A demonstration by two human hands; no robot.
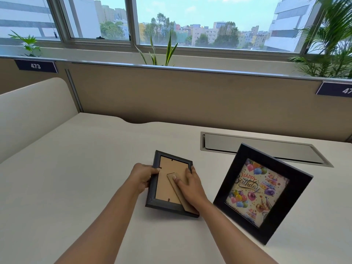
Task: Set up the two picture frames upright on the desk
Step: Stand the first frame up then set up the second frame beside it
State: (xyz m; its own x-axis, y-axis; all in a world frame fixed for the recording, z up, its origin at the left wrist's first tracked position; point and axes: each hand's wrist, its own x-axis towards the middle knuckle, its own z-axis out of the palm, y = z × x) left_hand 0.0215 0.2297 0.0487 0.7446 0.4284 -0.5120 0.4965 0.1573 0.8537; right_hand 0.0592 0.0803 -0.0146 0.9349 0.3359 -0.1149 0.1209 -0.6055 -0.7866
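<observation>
A small black picture frame (pixel 165 189) is held just above the white desk (pixel 76 178) with its brown cardboard back towards me. My left hand (pixel 142 179) grips its left edge. My right hand (pixel 189 184) holds the right edge, with the thumb pressing on the brown fold-out stand (pixel 178 193) of the backing. To the right, a larger black frame (pixel 261 193) with a "Happy Birthday" balloon picture stands upright on the desk, leaning back and facing me.
A grey metal cable hatch (pixel 266 147) is set into the desk behind the standing frame. A beige partition (pixel 190 96) closes the back of the desk, and a cream side divider (pixel 32 111) rises at the left. Plants stand along the window sill.
</observation>
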